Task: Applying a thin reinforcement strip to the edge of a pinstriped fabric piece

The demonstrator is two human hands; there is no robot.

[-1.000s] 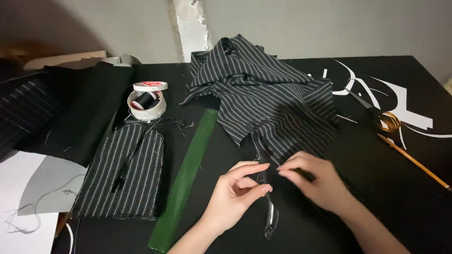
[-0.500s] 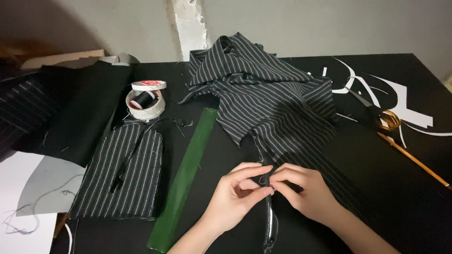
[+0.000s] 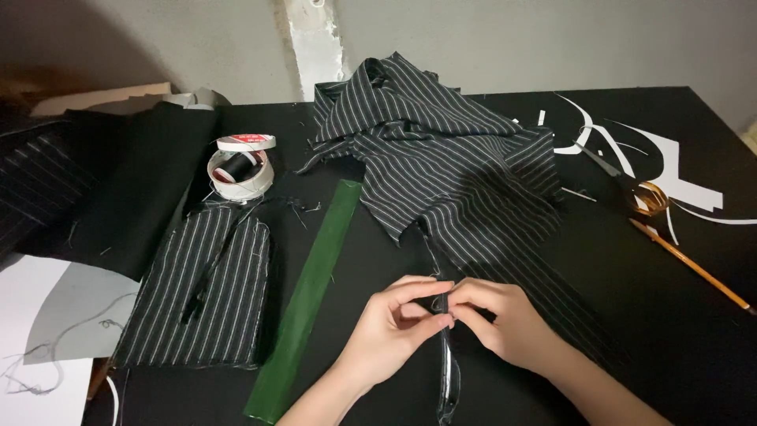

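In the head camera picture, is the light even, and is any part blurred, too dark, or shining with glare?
Head view: the light is soft and mostly sharp. The black table swallows detail, and the upper left corner lies in shadow. Both hands, left hand and right hand, are well lit. The green strip and the narrow dark strip under the fingers show a faint sheen.

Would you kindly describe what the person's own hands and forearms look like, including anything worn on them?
Both the left hand and the right hand are bare: no gloves, and no rings or watch that I can see. The forearms are bare as well, with no sleeves showing up to the bottom edge of the picture. The fingers are slender, with short, unpainted nails.
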